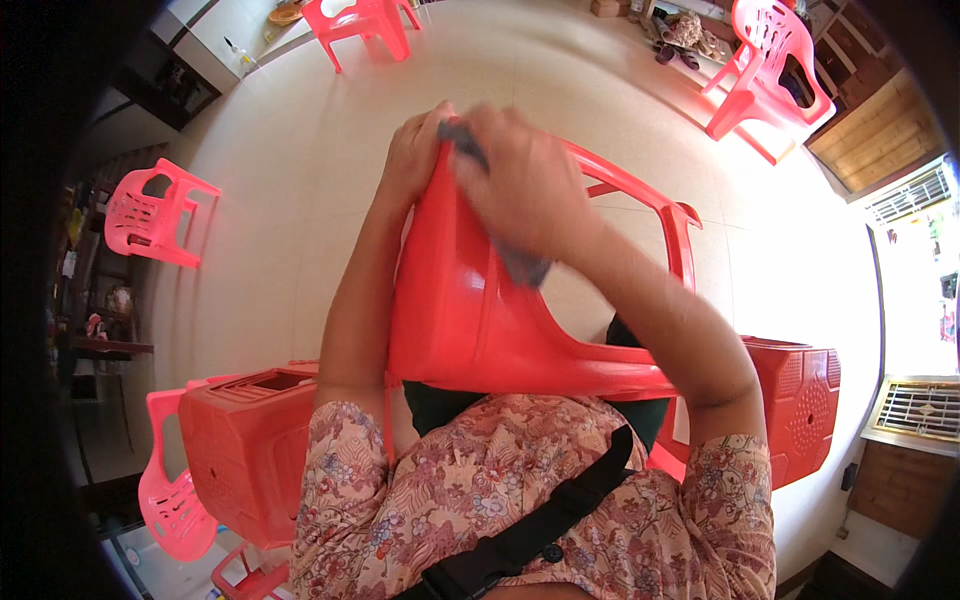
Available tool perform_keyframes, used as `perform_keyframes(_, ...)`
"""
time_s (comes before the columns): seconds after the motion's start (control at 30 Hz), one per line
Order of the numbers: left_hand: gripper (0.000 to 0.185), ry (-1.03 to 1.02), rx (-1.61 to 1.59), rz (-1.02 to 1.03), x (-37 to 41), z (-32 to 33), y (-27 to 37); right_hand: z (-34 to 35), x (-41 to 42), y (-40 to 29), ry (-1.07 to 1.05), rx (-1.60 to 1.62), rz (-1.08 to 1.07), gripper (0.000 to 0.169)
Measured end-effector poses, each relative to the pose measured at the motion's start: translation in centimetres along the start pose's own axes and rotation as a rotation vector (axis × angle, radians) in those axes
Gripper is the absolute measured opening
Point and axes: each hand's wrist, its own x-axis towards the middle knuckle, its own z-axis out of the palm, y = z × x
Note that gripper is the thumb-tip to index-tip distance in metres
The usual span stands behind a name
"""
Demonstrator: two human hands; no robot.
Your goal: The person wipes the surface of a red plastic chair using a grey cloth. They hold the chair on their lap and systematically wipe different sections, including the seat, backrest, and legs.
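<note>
A red plastic stool (465,322) lies tipped on its side across my lap, its legs pointing away from me and an open arch at its right part. My left hand (417,154) grips the far end of the stool's left edge. In my right hand (525,180), slightly blurred, is a dark grey cloth (521,262), pressed against the stool's upper surface close to my left hand. Part of the cloth is hidden under my palm and fingers.
Red plastic stools stand at my left (247,450) and right (802,412). Pink plastic armchairs are at the left (154,214), lower left (176,510), far side (367,30) and upper right (772,82). Shoes (675,56) lie near a rack at the top right.
</note>
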Motion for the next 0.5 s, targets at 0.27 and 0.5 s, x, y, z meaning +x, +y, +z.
perform_keyframes(0.27, 0.058, -0.164, -0.204, -0.257, 3.8, 1.8, -6.3, -1.6, -12.5, -1.4, 0.015, -0.032, -0.123, 0.039)
perform_keyframes(0.5, 0.055, -0.204, 0.022, -0.112, 3.4, 1.0, -3.7, -5.5, -21.8, 7.1, -0.106, -0.087, 0.052, 0.037)
